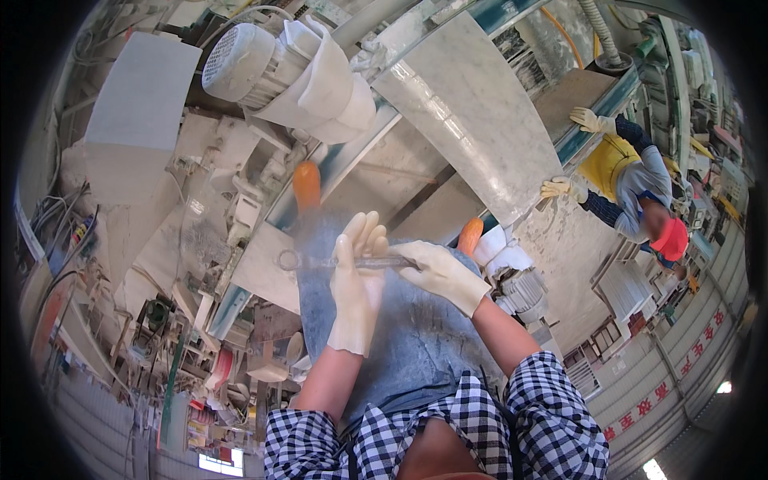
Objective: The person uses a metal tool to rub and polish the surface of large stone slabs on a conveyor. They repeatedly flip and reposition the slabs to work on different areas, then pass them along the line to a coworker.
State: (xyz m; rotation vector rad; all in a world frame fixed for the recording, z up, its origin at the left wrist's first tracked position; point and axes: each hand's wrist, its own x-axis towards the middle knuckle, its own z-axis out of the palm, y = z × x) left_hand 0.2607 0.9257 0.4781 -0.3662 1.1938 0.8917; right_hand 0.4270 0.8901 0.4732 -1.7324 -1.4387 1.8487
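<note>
Beyond the apron, up to its left, sits a motor; over the apron, here's the wrench lying across the gloved left hand, fingers raised, half curled, gripping or not I can't tell; the right hand closes round the wrench's right end; beyond the apron, up to its right, a slab.

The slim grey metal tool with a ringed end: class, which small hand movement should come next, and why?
Probably curling the off-white-gloved left hand around the slim grey metal tool, for a steadier hold: the shaft crosses that palm, but the fingers point up rather than wrap it. The off-white-gloved right hand seems to hold the other end.
</note>
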